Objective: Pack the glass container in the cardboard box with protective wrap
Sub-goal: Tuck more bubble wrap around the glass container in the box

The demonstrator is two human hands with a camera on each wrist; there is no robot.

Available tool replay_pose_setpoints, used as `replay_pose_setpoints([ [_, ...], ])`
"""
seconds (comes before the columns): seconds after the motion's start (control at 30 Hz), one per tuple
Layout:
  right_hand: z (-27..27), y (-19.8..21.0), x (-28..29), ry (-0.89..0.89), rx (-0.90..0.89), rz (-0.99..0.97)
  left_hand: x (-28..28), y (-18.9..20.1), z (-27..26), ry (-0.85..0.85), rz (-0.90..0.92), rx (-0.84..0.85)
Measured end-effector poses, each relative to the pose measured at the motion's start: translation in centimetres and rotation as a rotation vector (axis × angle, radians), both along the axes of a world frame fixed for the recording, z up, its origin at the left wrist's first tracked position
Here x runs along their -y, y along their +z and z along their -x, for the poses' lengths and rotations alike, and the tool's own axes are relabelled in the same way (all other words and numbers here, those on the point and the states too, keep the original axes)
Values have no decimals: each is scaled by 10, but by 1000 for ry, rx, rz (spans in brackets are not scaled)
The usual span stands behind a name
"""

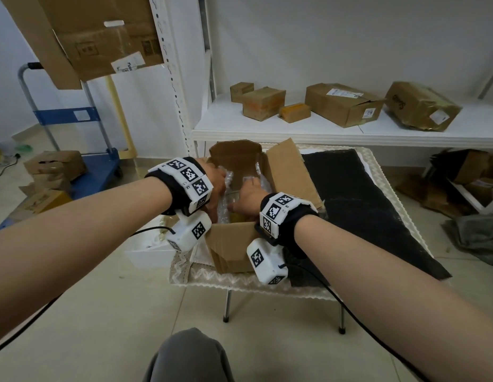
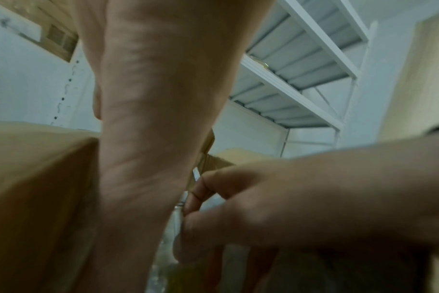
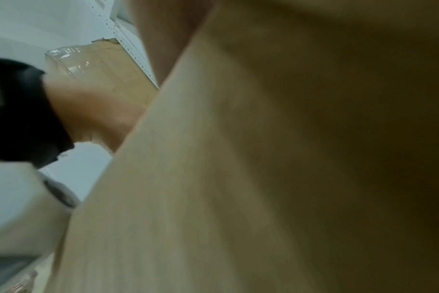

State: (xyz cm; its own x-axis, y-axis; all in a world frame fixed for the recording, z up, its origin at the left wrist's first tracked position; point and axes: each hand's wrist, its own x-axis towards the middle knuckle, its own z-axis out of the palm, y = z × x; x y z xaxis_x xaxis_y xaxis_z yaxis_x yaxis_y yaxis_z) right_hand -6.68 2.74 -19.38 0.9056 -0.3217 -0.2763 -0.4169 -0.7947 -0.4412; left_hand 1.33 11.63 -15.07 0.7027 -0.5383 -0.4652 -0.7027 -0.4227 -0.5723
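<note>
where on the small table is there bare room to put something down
The black mat right of the cardboard box lies bare, out to the table's lace edge. Inside the box it is crowded: left hand, right hand and bubble wrap.

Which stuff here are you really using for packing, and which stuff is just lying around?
For the job: cardboard box, bubble wrap inside it, glass container in the wrap, left hand, right hand.

Just lying about: boxes on the shelf, blue trolley, black sheet, boxes on the floor.
</note>
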Motion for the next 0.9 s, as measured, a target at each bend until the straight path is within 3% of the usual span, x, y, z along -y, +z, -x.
replay_pose_setpoints([
  [0.17, 8, 4, -4, 35, 44, -8, -8, -13, -4, -53, 43, 65],
  [0.37, 17, 10, -4, 145, 193, -112, -16, -1, -13, 74, 149, -219],
  [0.47, 20, 8, -4, 182, 144, -196, -17, 13, -18, 101, 267, -290],
  [0.63, 20, 8, 0, 153, 88, -282, -11, 22, -36, 125, 489, -273],
  [0.9, 16, 4, -12, 398, -8, -12, -10, 8, -34, 124, 346, -54],
])
